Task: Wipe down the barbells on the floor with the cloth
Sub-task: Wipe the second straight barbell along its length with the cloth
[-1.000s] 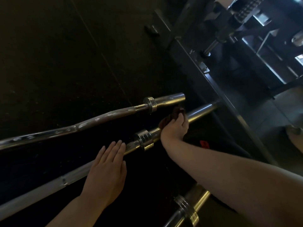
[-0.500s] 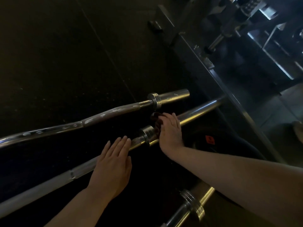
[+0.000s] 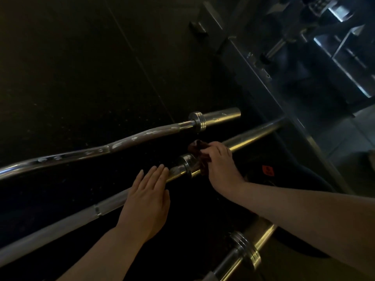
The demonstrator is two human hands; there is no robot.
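Three steel barbells lie on the dark floor. A curved bar (image 3: 142, 135) is farthest, a straight bar (image 3: 67, 221) runs across the middle, and the end of a third bar (image 3: 245, 251) shows at the bottom. My right hand (image 3: 220, 165) presses a dark red cloth (image 3: 199, 154) around the middle bar's sleeve, right beside its collar (image 3: 187, 165). My left hand (image 3: 147, 201) lies flat with fingers together on the same bar's shaft, just left of the collar, holding nothing.
A metal rack frame (image 3: 269, 84) runs diagonally at the upper right, with machine parts behind it. A dark object with a red label (image 3: 267, 170) lies on the floor to the right of the bars. Black rubber flooring (image 3: 81, 67) fills the left.
My right hand has slid the cloth left along the middle bar's sleeve, from further out to right against the collar. My left hand has stayed flat on the shaft.
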